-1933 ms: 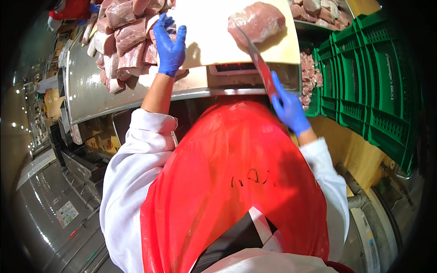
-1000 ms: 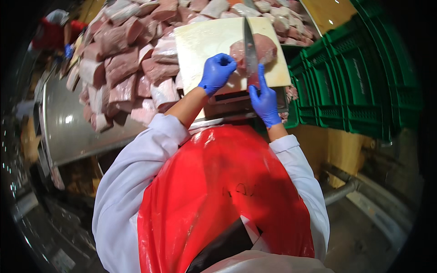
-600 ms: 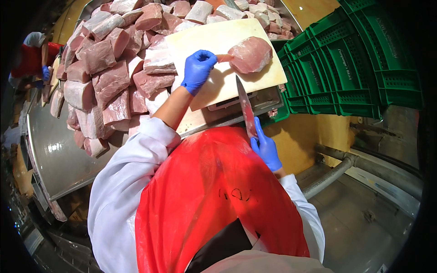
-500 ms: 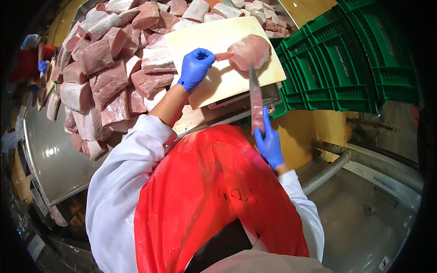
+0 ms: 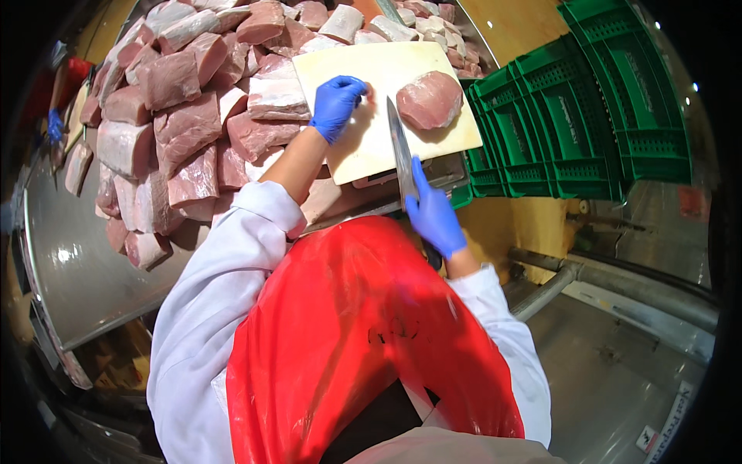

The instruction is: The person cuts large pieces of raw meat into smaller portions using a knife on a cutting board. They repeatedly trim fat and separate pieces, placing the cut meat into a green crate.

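A rounded piece of raw meat (image 5: pixel 430 100) lies on the right half of a pale cutting board (image 5: pixel 352 158). My left hand (image 5: pixel 335 108), in a blue glove, is closed in a pinch over the board's left side. A small, blurred reddish strip of meat (image 5: pixel 371 96) shows at its fingertips, apart from the rounded piece. My right hand (image 5: pixel 438 219), gloved too, grips a long knife (image 5: pixel 402 147) near the board's front edge. The blade points away from me, its tip just left of the rounded piece. My fingers mostly hide the handle.
A large heap of raw meat chunks (image 5: pixel 185 127) fills the steel table left of and behind the board. Green plastic crates (image 5: pixel 568 116) stand close on the right. Metal rails (image 5: pixel 549 294) run at lower right. At far left, another person's blue-gloved hand (image 5: pixel 55 124) shows.
The strip, stretched earlier between my left hand and the rounded piece, has come away from it. My right hand has brought the knife leftward, off the piece.
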A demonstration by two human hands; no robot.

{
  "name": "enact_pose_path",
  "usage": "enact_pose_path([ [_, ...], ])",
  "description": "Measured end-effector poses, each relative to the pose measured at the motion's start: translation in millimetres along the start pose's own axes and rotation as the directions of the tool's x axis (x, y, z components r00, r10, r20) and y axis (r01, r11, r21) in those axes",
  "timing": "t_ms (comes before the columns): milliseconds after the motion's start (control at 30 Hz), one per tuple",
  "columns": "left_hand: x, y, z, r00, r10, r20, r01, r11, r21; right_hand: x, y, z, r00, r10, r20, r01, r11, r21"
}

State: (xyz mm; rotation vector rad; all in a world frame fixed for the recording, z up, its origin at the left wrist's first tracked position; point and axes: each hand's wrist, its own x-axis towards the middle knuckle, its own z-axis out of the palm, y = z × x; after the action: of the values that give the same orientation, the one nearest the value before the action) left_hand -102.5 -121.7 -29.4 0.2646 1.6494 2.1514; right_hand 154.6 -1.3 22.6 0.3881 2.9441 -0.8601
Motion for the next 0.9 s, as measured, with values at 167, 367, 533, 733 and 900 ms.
enact_pose_path([
  [167, 6, 67, -17, 0.939, 0.326, -0.105, -0.342, 0.914, -0.219, -58, 10, -32, 0.995, 0.097, 0.021, -0.099, 0.967, 0.234],
  [367, -13, 158, 106, 0.730, 0.676, 0.098, -0.656, 0.733, -0.180, -50, 32, -53, 0.985, 0.141, -0.099, -0.082, 0.889, 0.451],
  [533, 1, 129, 204, 0.569, 0.619, 0.541, -0.802, 0.565, 0.197, -74, 83, -55, 0.991, 0.064, -0.120, -0.015, 0.928, 0.371],
  [733, 43, 106, 186, 0.759, 0.471, 0.449, -0.638, 0.403, 0.656, -114, 163, -71, 0.946, 0.272, -0.177, -0.125, 0.808, 0.576],
  [900, 22, 34, 220, 0.918, -0.100, 0.385, -0.377, 0.089, 0.922, -122, 218, -95, 0.922, 0.379, -0.081, -0.233, 0.709, 0.666],
])
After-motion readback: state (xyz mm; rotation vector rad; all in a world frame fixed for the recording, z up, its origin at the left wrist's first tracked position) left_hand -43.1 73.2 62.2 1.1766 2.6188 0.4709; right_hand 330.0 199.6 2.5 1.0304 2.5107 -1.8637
